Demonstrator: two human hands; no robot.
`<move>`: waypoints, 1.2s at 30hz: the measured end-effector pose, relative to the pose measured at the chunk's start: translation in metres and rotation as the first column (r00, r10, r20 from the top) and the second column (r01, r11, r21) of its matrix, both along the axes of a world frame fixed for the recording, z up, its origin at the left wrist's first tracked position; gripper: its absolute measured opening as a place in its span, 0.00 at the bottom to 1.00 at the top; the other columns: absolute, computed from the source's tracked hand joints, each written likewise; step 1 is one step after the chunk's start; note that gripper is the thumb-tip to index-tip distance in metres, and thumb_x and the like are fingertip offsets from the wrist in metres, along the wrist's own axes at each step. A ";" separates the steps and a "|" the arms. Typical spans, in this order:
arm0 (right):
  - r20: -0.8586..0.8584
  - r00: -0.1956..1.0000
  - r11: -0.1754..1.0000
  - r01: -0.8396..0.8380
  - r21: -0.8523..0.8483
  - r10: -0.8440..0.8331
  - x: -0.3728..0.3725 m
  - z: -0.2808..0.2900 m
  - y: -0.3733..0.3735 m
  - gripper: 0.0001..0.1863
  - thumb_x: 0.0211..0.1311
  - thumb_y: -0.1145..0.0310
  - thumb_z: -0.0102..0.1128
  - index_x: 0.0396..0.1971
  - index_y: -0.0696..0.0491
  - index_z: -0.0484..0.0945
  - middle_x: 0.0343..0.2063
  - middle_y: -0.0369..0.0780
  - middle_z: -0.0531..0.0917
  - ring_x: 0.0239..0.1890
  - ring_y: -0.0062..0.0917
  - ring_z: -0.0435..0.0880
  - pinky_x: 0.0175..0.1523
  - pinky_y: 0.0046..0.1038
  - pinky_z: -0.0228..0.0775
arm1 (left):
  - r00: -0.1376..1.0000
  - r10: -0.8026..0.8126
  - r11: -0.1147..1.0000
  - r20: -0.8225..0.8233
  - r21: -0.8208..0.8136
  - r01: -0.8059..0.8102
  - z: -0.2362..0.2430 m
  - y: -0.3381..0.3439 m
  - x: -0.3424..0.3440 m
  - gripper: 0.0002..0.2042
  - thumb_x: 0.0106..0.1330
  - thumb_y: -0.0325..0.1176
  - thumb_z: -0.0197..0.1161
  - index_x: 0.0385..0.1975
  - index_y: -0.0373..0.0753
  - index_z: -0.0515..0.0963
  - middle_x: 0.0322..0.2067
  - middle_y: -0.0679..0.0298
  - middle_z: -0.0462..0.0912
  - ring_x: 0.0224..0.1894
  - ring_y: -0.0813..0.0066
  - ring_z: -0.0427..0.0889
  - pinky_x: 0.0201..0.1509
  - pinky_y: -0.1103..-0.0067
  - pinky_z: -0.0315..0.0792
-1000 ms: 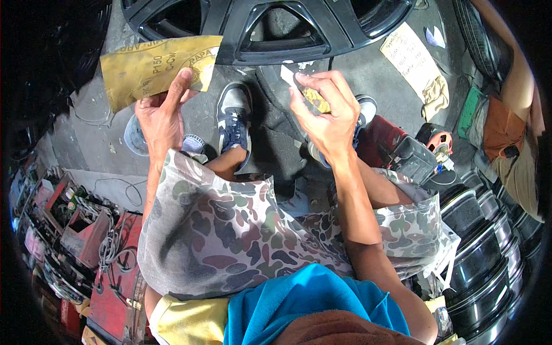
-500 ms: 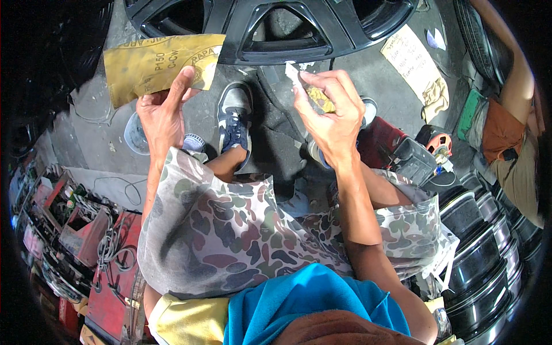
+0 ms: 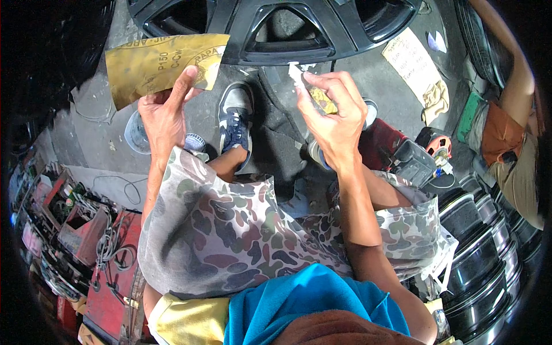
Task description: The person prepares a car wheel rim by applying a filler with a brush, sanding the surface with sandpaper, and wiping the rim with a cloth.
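My left hand (image 3: 164, 118) grips a sheet of sandpaper (image 3: 138, 66) between thumb and fingers, its yellow-brown printed back facing up. With my right hand (image 3: 336, 118) I pinch a small white crumpled scrap (image 3: 296, 75); its exact kind I cannot make out. A crumpled yellow piece (image 3: 323, 100) shows between the fingers and palm of that same hand. Just beyond both hands is a black wheel rim (image 3: 287, 49) with wide spokes. The white scrap's tip lies close to the rim's near edge in the picture; whether they touch, I cannot tell.
A red tool box (image 3: 109, 287) with grey cable sits at lower left, and several stacked rims (image 3: 474, 253) at lower right. A handwritten sheet (image 3: 411, 60) lies on the floor near a cloth-like scrap. At far right another person's arm (image 3: 509, 57) reaches in.
Both hands have shifted very slightly to the right with what they hold. The view of the rim has shifted a little too; the grips look the same.
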State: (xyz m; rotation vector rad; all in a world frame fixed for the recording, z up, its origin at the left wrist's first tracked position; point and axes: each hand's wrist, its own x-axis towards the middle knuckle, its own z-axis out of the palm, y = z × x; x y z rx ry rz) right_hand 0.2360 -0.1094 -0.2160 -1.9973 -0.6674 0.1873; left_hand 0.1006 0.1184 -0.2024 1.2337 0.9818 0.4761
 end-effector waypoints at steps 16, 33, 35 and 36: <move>0.066 0.998 1.000 -0.008 -0.009 0.008 0.001 -0.004 0.001 0.11 0.52 0.76 0.74 0.37 0.56 0.86 0.33 0.42 0.84 0.35 0.32 0.87 0.41 0.30 0.79 | 0.999 -0.010 1.000 -0.054 0.014 0.011 0.003 -0.002 0.000 0.15 0.64 0.30 0.75 0.48 0.31 0.84 0.41 0.58 0.89 0.42 0.72 0.88 0.48 0.72 0.84; 0.014 1.000 1.000 -0.003 0.003 0.003 -0.003 -0.006 0.003 0.12 0.51 0.78 0.74 0.38 0.56 0.86 0.34 0.42 0.84 0.34 0.32 0.86 0.41 0.30 0.78 | 0.998 0.013 1.000 -0.069 0.018 -0.012 0.002 -0.002 0.002 0.16 0.63 0.31 0.76 0.47 0.31 0.84 0.41 0.57 0.89 0.42 0.71 0.88 0.48 0.72 0.84; 0.012 1.000 1.000 -0.025 0.009 0.025 -0.004 -0.008 0.003 0.12 0.51 0.78 0.74 0.38 0.56 0.86 0.34 0.42 0.84 0.34 0.32 0.86 0.40 0.30 0.78 | 0.997 -0.002 1.000 -0.078 0.022 0.004 0.002 -0.001 -0.001 0.16 0.63 0.31 0.76 0.47 0.31 0.84 0.41 0.56 0.89 0.42 0.71 0.88 0.48 0.72 0.85; 0.010 0.999 0.999 -0.047 0.015 0.047 -0.005 -0.008 0.003 0.12 0.51 0.78 0.74 0.37 0.56 0.86 0.33 0.42 0.84 0.34 0.32 0.86 0.40 0.29 0.78 | 0.996 -0.017 0.999 -0.088 0.026 0.020 0.001 -0.001 -0.001 0.16 0.63 0.31 0.76 0.47 0.31 0.84 0.41 0.56 0.89 0.43 0.71 0.88 0.49 0.71 0.85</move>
